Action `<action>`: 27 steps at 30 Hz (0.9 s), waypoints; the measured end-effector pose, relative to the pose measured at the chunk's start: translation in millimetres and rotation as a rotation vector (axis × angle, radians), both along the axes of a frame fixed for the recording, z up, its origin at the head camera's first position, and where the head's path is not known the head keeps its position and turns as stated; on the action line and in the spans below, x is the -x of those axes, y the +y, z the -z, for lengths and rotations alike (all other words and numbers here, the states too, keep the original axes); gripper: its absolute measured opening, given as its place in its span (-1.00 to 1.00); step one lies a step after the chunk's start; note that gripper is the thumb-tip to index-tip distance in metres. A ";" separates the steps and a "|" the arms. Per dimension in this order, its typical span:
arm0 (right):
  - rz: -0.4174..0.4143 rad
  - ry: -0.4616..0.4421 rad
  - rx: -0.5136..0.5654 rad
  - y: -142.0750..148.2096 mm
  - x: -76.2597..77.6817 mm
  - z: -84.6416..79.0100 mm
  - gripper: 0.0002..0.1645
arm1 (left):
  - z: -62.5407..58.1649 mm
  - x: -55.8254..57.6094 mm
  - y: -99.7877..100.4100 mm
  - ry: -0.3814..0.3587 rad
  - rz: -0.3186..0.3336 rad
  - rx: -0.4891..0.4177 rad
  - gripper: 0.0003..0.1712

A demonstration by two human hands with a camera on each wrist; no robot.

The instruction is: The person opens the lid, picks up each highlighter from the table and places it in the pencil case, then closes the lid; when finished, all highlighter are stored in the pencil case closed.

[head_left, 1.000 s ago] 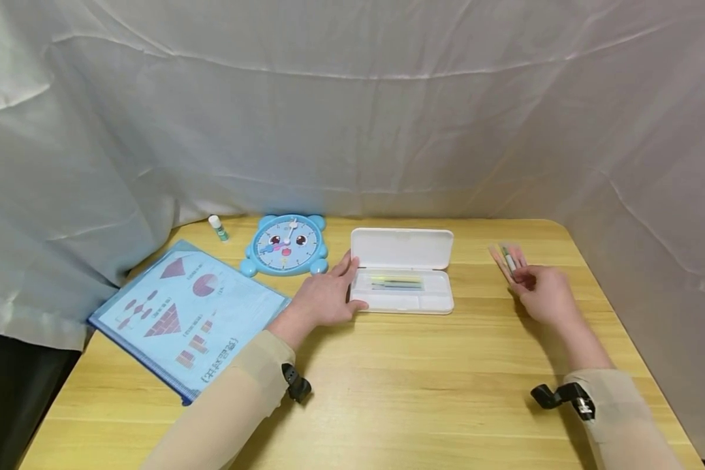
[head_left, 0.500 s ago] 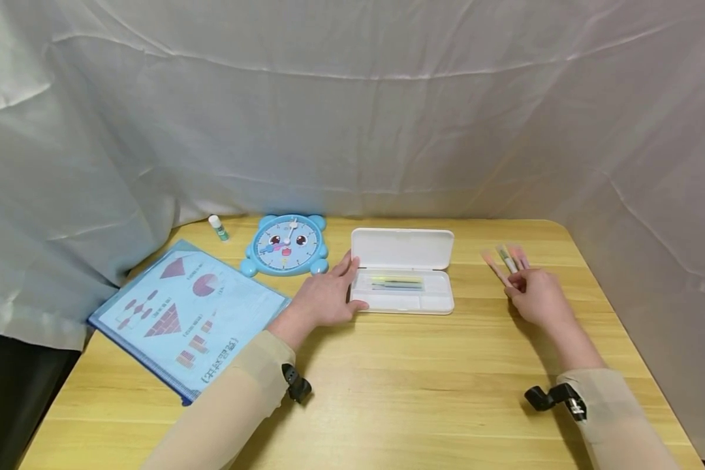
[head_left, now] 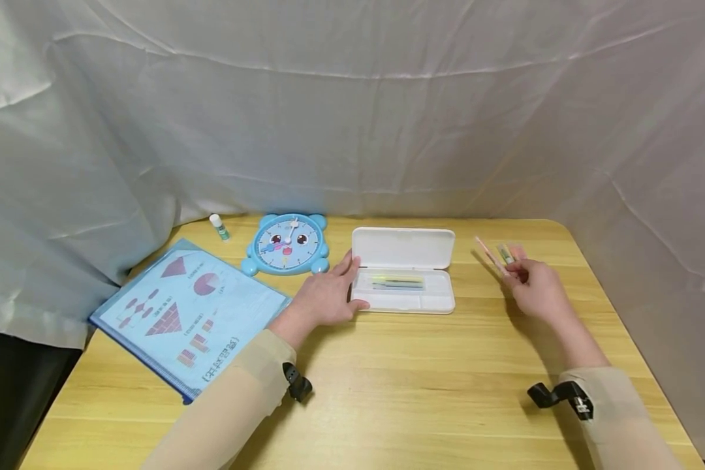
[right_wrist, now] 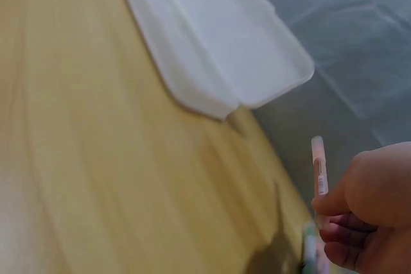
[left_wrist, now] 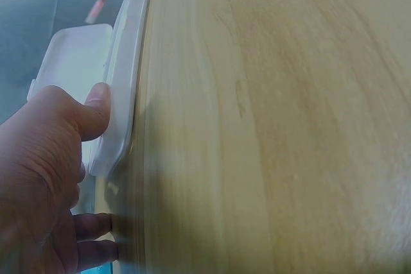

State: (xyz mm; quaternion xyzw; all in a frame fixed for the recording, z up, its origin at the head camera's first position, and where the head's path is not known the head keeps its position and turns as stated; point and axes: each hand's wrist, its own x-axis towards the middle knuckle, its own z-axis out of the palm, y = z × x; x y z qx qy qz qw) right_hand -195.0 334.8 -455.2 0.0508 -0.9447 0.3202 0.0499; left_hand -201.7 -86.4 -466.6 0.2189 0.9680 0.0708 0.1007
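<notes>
A white pencil case lies on the table with its lid raised, and several slim yellow and blue-grey pens are in its back compartment. My left hand holds the case's left end, the thumb on its front rim. To the right of the case, my right hand pinches a pale pink capped pen between thumb and fingers, its cap end up. Beside those fingers are a green-ended pen and pink ones. They are blurred; whether this hand also holds them, I cannot tell.
A blue toy clock with a face lies left of the case. Near the back edge a glue stick stands. A blue zip folder with printed sheets covers the table's left side. Grey cloth hangs behind and at both sides.
The pink pen in my right hand has swung left, away from the green and pink pens, and its tip is higher. My left hand and the case have stayed put.
</notes>
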 end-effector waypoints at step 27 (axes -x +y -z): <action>-0.114 0.256 0.112 -71.4 -6.8 -35.6 -0.82 | 0.4 -0.2 1.1 -0.004 -0.010 0.002 0.18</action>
